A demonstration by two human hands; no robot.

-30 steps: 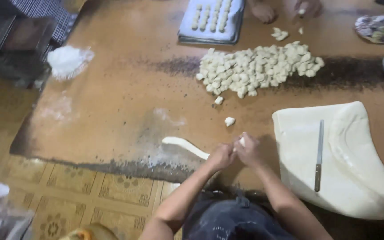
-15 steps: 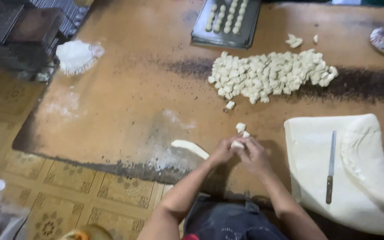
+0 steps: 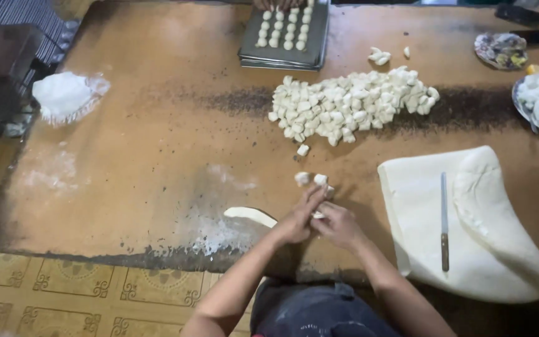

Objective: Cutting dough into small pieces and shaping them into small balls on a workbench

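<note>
Lying pale, soft dough strip (image 3: 251,216) beside left hand (image 3: 299,219).

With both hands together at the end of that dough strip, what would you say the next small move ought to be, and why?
Probably pinch off another bit: both the left hand and right hand meet on the dough strip, and two loose pieces already lie just beyond the fingertips.
</note>
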